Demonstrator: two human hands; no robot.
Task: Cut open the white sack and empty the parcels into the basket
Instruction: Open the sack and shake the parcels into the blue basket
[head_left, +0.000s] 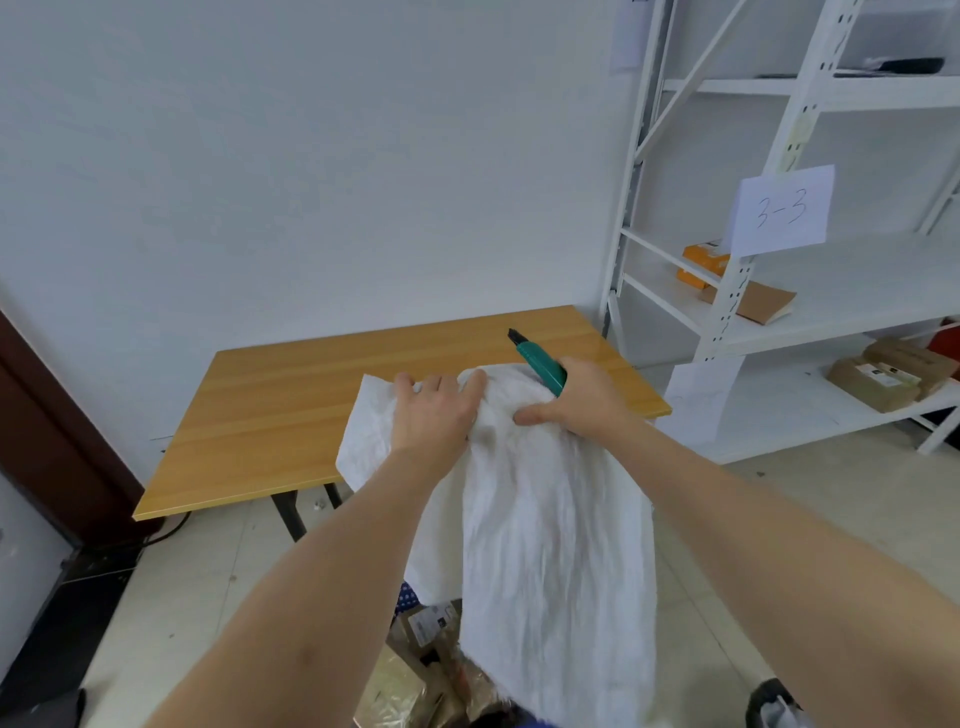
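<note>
Both hands grip the bunched top of the sack (540, 514): left hand (436, 410) clenched on it; right hand (582, 400) also holding a knife (540, 364). Parcels (415, 670) lie below the sack.

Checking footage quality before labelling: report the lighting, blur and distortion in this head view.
Head view: soft, even light, no harsh glare; the wooden table carries a mild sheen. Wide-angle distortion bends the shelf rack uprights and stretches the forearms. The sheet marked 3-3 reads legibly; the parcels at the bottom edge look smeared.

One white sack (524, 499), one green cutter (540, 364), one table (291, 405), two hands.
</note>
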